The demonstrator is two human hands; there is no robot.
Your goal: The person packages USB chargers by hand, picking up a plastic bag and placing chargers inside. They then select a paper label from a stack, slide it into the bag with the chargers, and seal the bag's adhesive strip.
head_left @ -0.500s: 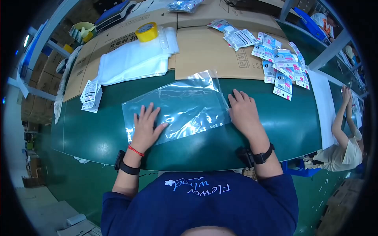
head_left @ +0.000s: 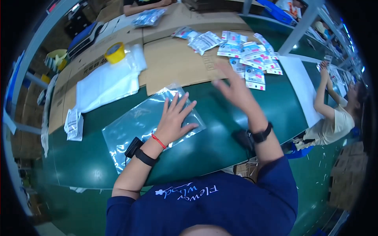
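Observation:
A clear plastic bag (head_left: 136, 124) lies flat on the green tabletop. My left hand (head_left: 175, 122) rests on its right part with the fingers spread. My right hand (head_left: 235, 88) is raised off the bag, smeared by motion, thumb apart from the fingers and nothing visible in it. Its fingers are near a cardboard sheet (head_left: 173, 59) and a pile of small white, blue and pink packets (head_left: 252, 51). One packet (head_left: 255, 78) hangs over the pile's near side. A larger silvery-white packet (head_left: 205, 42) lies left of the pile.
At the left, white sleeves (head_left: 104, 88) are stacked beneath a yellow tape roll (head_left: 115, 53). A small white packet (head_left: 74, 125) lies near the left edge. A blue-white bundle (head_left: 149, 18) is at the back. A co-worker (head_left: 334, 114) stands at the right, beyond a white sheet (head_left: 299, 86).
My right hand has left the bag's right edge and risen toward the packets. My left hand has shifted right across the bag. The view has turned, and another person's arms now show at the back.

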